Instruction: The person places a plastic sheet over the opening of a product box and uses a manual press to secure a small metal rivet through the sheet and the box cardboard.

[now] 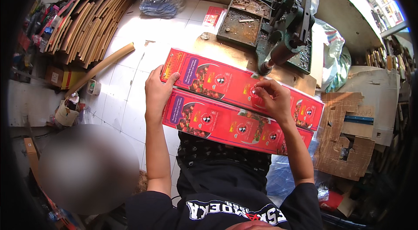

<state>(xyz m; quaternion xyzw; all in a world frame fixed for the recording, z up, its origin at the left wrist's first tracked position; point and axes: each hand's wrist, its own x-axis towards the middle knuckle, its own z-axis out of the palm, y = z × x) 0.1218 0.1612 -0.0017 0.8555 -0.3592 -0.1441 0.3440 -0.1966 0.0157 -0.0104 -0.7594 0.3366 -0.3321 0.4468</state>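
Two long red printed panels (237, 82) with food pictures lie side by side across my lap, a narrow seam between them. My left hand (160, 88) grips the far panel at its left end, thumb on top and the other fingers going round the edge. Over the right half of the panels is my right hand (275, 98), its fingers curled and the thumb and forefinger pinched together. Whatever is in that pinch is too small to make out. Just beyond the far panel stands a dark green press machine (285, 49), its rod end close to the panel's edge.
Metal trays (244, 25) with small loose bits adjoin the press. Stacked boards (93, 16) and a cardboard tube (102, 68) are at left. Plastic-wrapped bundles (161, 3) lie on the tiled floor. Cut cardboard (344, 143) lies at right. A blurred round shape (89, 169) fills the lower left.
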